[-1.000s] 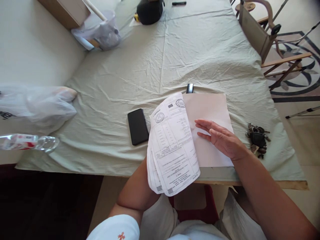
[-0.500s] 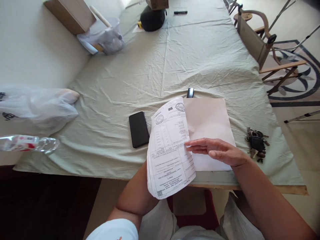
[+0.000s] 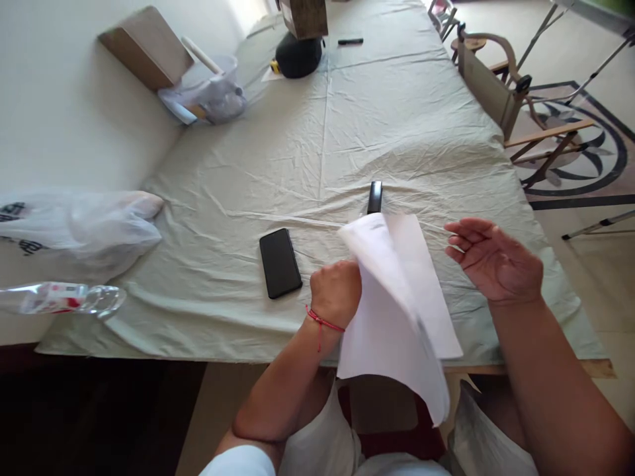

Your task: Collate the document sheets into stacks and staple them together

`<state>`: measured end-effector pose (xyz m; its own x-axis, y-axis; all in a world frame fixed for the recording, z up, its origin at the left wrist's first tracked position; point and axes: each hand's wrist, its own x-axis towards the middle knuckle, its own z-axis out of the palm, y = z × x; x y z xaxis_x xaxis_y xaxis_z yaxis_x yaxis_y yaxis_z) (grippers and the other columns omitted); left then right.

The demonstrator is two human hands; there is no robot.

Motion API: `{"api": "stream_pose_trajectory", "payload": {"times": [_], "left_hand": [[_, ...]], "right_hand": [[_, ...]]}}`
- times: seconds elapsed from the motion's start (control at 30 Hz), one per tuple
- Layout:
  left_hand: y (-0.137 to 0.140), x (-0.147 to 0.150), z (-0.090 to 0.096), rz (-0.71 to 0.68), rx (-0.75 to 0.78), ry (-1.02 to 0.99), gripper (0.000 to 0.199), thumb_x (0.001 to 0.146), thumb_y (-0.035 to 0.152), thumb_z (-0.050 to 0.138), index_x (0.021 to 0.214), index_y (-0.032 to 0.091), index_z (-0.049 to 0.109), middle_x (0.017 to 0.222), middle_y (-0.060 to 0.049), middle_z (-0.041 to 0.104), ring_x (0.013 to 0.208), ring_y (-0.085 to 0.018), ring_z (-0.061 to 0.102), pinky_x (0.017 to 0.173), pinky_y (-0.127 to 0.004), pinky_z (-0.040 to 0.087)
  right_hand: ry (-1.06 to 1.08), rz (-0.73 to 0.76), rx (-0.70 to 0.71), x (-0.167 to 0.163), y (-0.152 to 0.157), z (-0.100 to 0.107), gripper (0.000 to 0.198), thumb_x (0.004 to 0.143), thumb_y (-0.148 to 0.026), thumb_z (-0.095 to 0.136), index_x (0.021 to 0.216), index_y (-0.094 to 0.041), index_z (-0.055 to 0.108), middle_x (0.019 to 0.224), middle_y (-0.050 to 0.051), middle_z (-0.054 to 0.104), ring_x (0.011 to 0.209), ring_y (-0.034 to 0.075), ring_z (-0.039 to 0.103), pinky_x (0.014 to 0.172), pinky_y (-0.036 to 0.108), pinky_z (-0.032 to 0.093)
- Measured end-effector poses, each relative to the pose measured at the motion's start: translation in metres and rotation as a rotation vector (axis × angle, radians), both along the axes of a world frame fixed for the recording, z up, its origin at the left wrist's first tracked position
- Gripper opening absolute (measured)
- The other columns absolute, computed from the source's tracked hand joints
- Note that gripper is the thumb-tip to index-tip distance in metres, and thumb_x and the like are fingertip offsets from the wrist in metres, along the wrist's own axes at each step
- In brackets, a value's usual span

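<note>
My left hand (image 3: 336, 289), with a red string bracelet at the wrist, is closed on the left edge of a stack of paper sheets (image 3: 377, 330). The upper sheets curl and slant to the right, partly smeared by motion, and their lower end hangs past the table edge. Under them lies a plain pale sheet (image 3: 426, 284). To the right of the papers my right hand (image 3: 501, 261) is raised, palm turned inward, fingers apart and holding nothing. A black phone (image 3: 280, 263) rests on the cloth just left of my left hand. Beyond the papers sits a small black object (image 3: 376, 197).
A pale green cloth (image 3: 278, 158) covers the table. At left are a white plastic bag (image 3: 84, 231) and a lying clear bottle (image 3: 64, 299). Farther back stand a cardboard box (image 3: 149, 49), a bagged bundle (image 3: 213, 96), a black case (image 3: 299, 56) and a pen (image 3: 350, 41). A folding chair (image 3: 491, 86) is at right.
The sheets have swung from left to right, and their printed faces no longer show. My left hand has come into view from behind them. My right hand has moved right, off the paper.
</note>
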<state>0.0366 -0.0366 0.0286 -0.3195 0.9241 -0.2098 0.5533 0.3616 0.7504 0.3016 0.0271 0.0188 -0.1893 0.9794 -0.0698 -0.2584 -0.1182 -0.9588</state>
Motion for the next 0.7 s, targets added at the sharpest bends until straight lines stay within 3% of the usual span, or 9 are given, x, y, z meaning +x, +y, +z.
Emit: {"api": "stream_pose_trajectory", "payload": {"times": [0.1,0.2,0.3,0.43,0.57,0.7], "left_hand": [[-0.005,-0.004,0.001,-0.174,0.015,0.401,0.026,0.086,0.014,0.059,0.06,0.014,0.053,0.063,-0.008,0.049,0.066,-0.024,0.053,0.07,-0.035,0.031],[-0.006,-0.01,0.002,-0.259,0.072,0.466,0.025,0.088,0.021,0.058,0.064,0.015,0.057,0.064,-0.005,0.052,0.058,-0.015,0.039,0.065,-0.032,0.02],[-0.004,-0.022,0.001,-0.32,0.159,0.207,0.032,0.089,0.022,0.055,0.058,0.015,0.049,0.057,0.0,0.043,0.057,-0.011,0.035,0.064,-0.029,0.022],[0.001,-0.034,-0.009,-0.255,0.11,-0.369,0.04,0.088,0.04,0.061,0.059,0.016,0.049,0.056,0.002,0.038,0.055,-0.01,0.035,0.056,-0.026,0.025],[0.004,-0.03,-0.015,-0.054,0.071,-0.799,0.041,0.072,0.047,0.081,0.065,0.015,0.056,0.059,0.004,0.045,0.054,-0.007,0.036,0.052,-0.021,0.028],[0.005,-0.022,-0.01,0.098,0.029,-1.018,0.044,0.061,0.041,0.089,0.069,0.015,0.055,0.062,0.005,0.055,0.053,-0.007,0.047,0.051,-0.019,0.039]], "right_hand": [[-0.041,-0.086,0.042,0.001,0.003,0.004,0.036,0.095,-0.053,0.05,0.114,-0.033,0.073,0.136,0.004,0.07,0.13,0.028,0.062,0.109,0.052,0.051],[-0.079,-0.102,0.076,-0.002,0.005,0.0,0.033,0.092,-0.055,0.058,0.112,-0.032,0.072,0.135,0.005,0.069,0.131,0.028,0.06,0.106,0.049,0.054],[-0.227,-0.126,0.064,-0.009,0.009,-0.016,0.035,0.088,-0.053,0.071,0.113,-0.029,0.071,0.129,0.005,0.071,0.127,0.026,0.062,0.11,0.047,0.051],[-0.465,-0.176,0.008,-0.015,0.013,-0.036,0.061,0.08,-0.06,0.079,0.129,-0.026,0.064,0.138,0.01,0.065,0.132,0.029,0.058,0.119,0.051,0.041],[-0.4,-0.172,-0.049,-0.013,0.012,-0.035,0.079,0.076,-0.062,0.081,0.141,-0.026,0.054,0.145,0.013,0.059,0.14,0.029,0.054,0.121,0.048,0.04],[-0.325,-0.078,-0.164,-0.005,0.011,-0.028,0.084,0.08,-0.062,0.079,0.149,-0.028,0.046,0.144,0.011,0.062,0.141,0.028,0.054,0.124,0.046,0.038]]}}
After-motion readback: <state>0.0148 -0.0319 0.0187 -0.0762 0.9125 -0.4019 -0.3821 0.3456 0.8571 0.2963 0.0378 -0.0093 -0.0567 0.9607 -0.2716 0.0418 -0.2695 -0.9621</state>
